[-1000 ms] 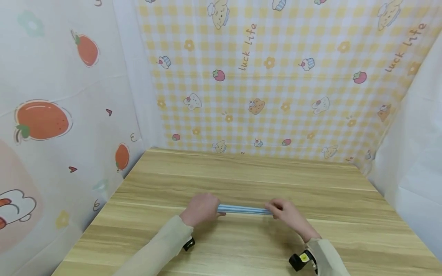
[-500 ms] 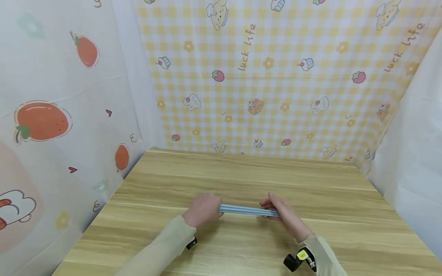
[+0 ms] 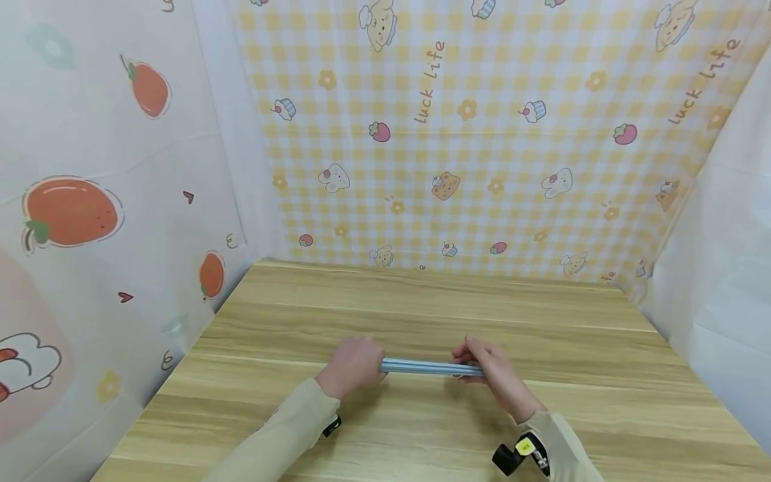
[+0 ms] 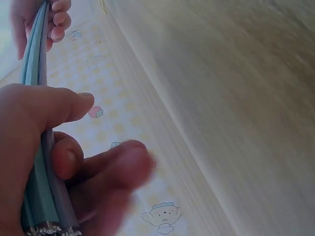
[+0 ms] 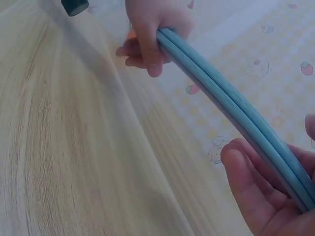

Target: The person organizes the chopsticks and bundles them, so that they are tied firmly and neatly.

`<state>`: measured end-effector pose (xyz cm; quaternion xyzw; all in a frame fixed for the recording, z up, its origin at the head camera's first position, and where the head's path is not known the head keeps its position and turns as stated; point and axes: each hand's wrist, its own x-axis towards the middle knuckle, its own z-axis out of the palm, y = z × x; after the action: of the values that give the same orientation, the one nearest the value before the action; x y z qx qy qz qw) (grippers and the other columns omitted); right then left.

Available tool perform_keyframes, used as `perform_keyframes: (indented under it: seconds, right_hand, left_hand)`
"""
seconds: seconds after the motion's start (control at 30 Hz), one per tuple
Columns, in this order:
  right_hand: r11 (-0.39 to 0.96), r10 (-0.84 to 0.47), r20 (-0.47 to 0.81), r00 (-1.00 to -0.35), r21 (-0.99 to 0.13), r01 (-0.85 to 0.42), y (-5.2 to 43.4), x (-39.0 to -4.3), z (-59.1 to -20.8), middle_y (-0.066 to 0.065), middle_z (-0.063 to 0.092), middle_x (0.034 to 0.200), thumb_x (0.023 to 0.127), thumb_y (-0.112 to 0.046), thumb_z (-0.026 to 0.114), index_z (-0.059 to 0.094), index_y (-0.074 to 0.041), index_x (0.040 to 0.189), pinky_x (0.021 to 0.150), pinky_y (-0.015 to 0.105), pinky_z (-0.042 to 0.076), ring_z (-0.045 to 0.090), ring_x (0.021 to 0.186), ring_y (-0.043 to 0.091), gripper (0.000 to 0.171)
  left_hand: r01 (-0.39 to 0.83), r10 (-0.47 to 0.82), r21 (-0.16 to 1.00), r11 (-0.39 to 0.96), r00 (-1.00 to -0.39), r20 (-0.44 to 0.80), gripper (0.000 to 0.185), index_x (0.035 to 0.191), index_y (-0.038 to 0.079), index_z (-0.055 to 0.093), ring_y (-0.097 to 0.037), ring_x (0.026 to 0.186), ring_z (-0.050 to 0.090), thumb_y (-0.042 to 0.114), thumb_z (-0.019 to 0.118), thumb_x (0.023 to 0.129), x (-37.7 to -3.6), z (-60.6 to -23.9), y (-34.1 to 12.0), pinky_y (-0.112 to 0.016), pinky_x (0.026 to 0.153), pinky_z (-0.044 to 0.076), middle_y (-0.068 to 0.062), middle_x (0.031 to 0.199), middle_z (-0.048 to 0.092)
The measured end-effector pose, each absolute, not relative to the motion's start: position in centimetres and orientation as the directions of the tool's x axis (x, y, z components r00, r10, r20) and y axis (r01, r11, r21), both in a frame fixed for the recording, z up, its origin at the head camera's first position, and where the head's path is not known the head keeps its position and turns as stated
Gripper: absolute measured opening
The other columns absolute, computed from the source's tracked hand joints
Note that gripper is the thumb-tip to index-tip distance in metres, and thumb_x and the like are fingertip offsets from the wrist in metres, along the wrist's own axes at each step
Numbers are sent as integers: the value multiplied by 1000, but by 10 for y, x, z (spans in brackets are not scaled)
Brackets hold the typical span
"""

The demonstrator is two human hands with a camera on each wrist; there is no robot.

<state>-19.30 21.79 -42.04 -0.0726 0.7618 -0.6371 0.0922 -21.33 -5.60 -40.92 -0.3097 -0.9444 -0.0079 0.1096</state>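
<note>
A bundle of slim light blue sticks [image 3: 430, 367] spans sideways between the two hands, above the table. My left hand [image 3: 354, 367] grips its left end. In the left wrist view the thumb crosses over the sticks [image 4: 42, 196] with the index finger curled behind. Their near ends are dark with silver flecks, and the lower fingers are blurred. The right hand [image 3: 496, 375] stands around the bundle's right end, thumb and fingers spread. In the right wrist view that end runs into the cupped palm, fingers [image 5: 241, 172] loose beside the sticks [image 5: 246, 123].
The wood-grain table [image 3: 421, 308] lies beneath both hands. Behind it hangs a yellow checked cloth [image 3: 446, 147], with a fruit-print white sheet [image 3: 120, 147] on the left and a plain white one [image 3: 717, 281] on the right. A black camera mount [image 3: 508, 460] sits at the right wrist.
The right hand has let go of its pinch on the sticks' right end, shifted slightly and spread around that end. The left hand keeps its grip, nearly in place.
</note>
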Motion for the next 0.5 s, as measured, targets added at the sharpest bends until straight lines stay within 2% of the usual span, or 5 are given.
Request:
perform_keyframes:
  seconds: [0.1, 0.23, 0.4, 0.5]
  right_hand:
    - [185, -194, -31, -980, -983, -6, 218, -194, -420, 11, 66, 93, 101, -42, 41, 53, 16, 111, 72, 31, 56, 64, 81, 15, 60]
    - [201, -186, -14, -982, -979, -24, 218, -194, -420, 11, 67, 92, 102, -35, 42, 54, 16, 109, 72, 30, 56, 64, 80, 13, 53]
    - [285, -201, 0, -980, -957, -58, 226, -194, -417, 14, 67, 98, 103, -33, 39, 57, 12, 109, 77, 27, 53, 64, 85, 11, 48]
    - [352, -134, 0, -991, -935, -48, 239, -194, -413, 15, 67, 100, 103, -31, 39, 58, 9, 109, 78, 27, 51, 62, 86, 10, 46]
  left_hand:
    - [621, 609, -32, 783, -755, 243, 34, 56, 17, 48, -4, 46, 22, 23, 72, 80, -214, -411, -56, -17, 39, 19, 9, 51, 30]
    - [649, 630, -13, 761, -733, 257, 17, 73, 15, 69, -3, 47, 28, 30, 73, 82, -214, -411, -55, -17, 40, 25, 9, 54, 47]
    - [639, 626, -42, 768, -735, 260, 19, 72, 16, 69, -3, 46, 26, 32, 72, 83, -216, -412, -56, -17, 39, 23, 10, 52, 44]
    - [637, 627, -62, 768, -729, 274, 20, 66, 17, 63, -3, 46, 25, 26, 72, 82, -217, -413, -58, -17, 40, 21, 10, 51, 40]
